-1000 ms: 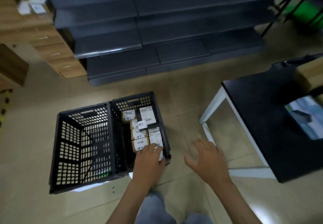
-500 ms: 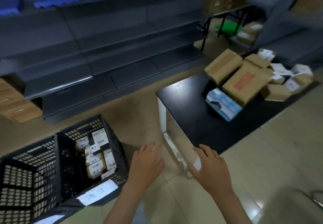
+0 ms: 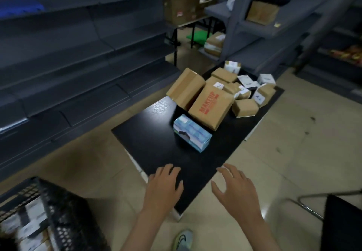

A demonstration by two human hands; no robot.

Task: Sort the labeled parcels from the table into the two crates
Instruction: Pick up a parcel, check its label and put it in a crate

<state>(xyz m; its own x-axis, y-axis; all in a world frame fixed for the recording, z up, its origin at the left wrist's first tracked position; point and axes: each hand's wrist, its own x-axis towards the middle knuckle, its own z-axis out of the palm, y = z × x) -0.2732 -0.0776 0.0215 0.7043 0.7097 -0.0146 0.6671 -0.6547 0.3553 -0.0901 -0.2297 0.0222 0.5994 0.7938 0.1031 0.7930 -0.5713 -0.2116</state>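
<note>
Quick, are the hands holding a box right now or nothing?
Left hand: open, fingers relaxed, holding nothing.
Right hand: open, fingers spread, holding nothing.

Both empty hands, left hand (image 3: 163, 187) and right hand (image 3: 236, 189), hover with relaxed fingers at the black table's (image 3: 148, 139) six-o'clock edge; parcels (image 3: 211, 105) crowd one o'clock.

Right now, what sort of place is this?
Probably a stockroom or small warehouse sorting area: long grey metal shelving, a pile of cardboard parcels on a black table, and a black perforated crate holding small boxes.
</note>
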